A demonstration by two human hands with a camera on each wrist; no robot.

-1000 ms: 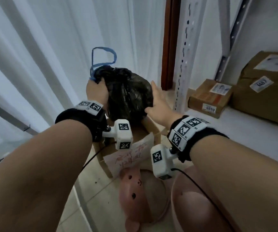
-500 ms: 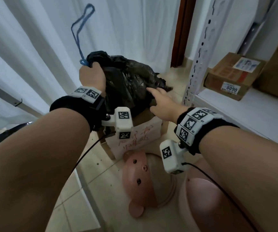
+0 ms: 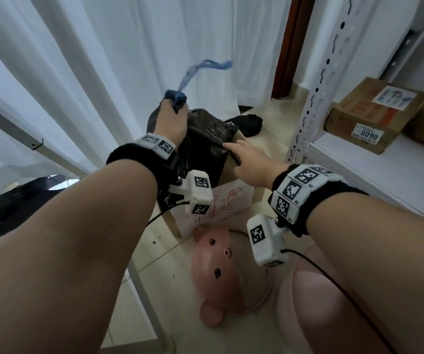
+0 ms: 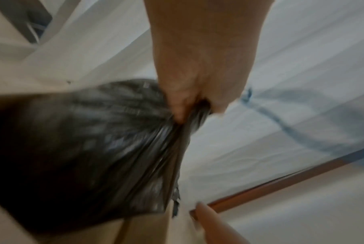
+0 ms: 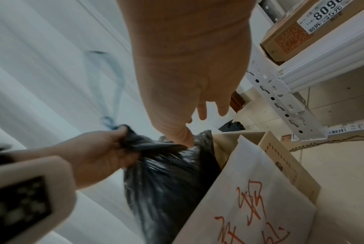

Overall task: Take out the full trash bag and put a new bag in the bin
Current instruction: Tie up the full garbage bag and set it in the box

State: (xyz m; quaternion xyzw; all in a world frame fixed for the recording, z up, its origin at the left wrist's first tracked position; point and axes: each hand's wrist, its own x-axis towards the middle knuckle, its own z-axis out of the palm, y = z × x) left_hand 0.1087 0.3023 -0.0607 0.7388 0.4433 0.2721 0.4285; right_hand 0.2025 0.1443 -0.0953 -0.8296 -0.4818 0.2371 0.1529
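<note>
While left hand point(image 3: 171, 121) clutches bag point(image 3: 200, 144), right hand point(image 3: 250, 163) open; tiled floor point(image 3: 159, 249), curtain point(image 3: 103, 60).

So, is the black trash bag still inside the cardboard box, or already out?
Partly in: the left hand grips its gathered neck, but the black trash bag bottom sits inside the cardboard box.

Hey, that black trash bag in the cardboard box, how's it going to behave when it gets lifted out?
Probably floppy: the black trash bag creases under the left hand, which grips its gathered neck. Likely sags and swings. The film looks thin and glossy, so possibly slippery, and it might snag on the cardboard box.
</note>
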